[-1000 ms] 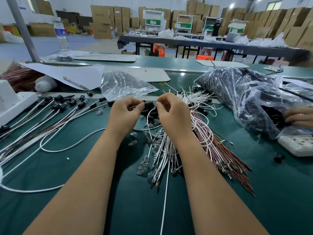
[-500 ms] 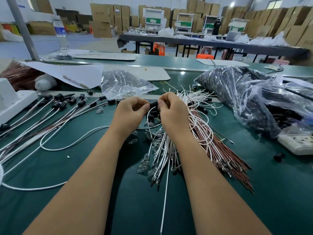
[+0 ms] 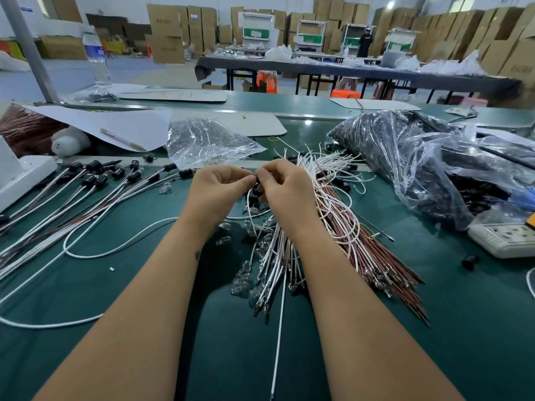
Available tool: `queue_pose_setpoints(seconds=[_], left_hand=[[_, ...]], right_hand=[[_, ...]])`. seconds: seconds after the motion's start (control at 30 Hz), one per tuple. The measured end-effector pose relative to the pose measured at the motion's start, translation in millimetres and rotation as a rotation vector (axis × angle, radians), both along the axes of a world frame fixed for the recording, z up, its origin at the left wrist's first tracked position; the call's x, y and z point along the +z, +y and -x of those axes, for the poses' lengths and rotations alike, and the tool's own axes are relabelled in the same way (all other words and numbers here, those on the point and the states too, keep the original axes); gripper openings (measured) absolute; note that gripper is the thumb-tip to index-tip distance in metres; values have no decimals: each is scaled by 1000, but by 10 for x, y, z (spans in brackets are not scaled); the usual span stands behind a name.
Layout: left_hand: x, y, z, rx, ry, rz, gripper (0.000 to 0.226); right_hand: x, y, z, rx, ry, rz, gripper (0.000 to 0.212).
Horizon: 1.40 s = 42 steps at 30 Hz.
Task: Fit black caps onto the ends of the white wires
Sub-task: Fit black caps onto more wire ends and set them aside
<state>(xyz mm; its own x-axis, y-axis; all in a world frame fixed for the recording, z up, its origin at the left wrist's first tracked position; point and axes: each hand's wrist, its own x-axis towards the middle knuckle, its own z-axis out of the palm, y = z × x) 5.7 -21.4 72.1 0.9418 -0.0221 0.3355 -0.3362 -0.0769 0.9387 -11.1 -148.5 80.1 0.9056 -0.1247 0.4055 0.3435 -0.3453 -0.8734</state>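
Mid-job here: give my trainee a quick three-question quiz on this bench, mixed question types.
1. True or false: the finished capped wires lie on the side of the left hand.
2. What lies nearest the power strip? A) pen B) loose black cap C) water bottle
3. Fill in: both hands meet above the wire bundle, the right hand and left pinching a small black ____.

Key: 1 true; 2 B; 3 cap.

black cap (image 3: 256,189) mostly hidden between fingertips (image 3: 249,180); wire end unseen.
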Motion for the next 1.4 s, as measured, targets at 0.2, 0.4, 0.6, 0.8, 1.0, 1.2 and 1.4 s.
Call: queue_pose_setpoints(seconds=[0.2, 0.4, 0.6, 0.8, 1.0, 1.2, 1.4], left_hand=[[59, -79, 12, -144, 93, 127, 14], [37, -80, 19, -223, 150, 112, 18], [17, -97, 53, -63, 50, 50, 5], [-4, -55, 36, 1, 47, 80, 6], [-32, -37, 17, -9, 61, 55, 6], [-52, -37, 7, 24, 59, 20, 7], [-49, -18, 3, 47, 70, 32, 8]], right_hand=[[52, -68, 5, 54, 117, -357, 17], [91, -157, 14, 27, 152, -240, 15], [176, -394, 5, -289, 65, 152, 24], [78, -857, -1, -712, 243, 349, 40], [-32, -861, -27, -588, 435, 520, 40], [-42, -832, -4, -594, 471, 520, 19], [8, -790, 19, -686, 360, 418, 12]])
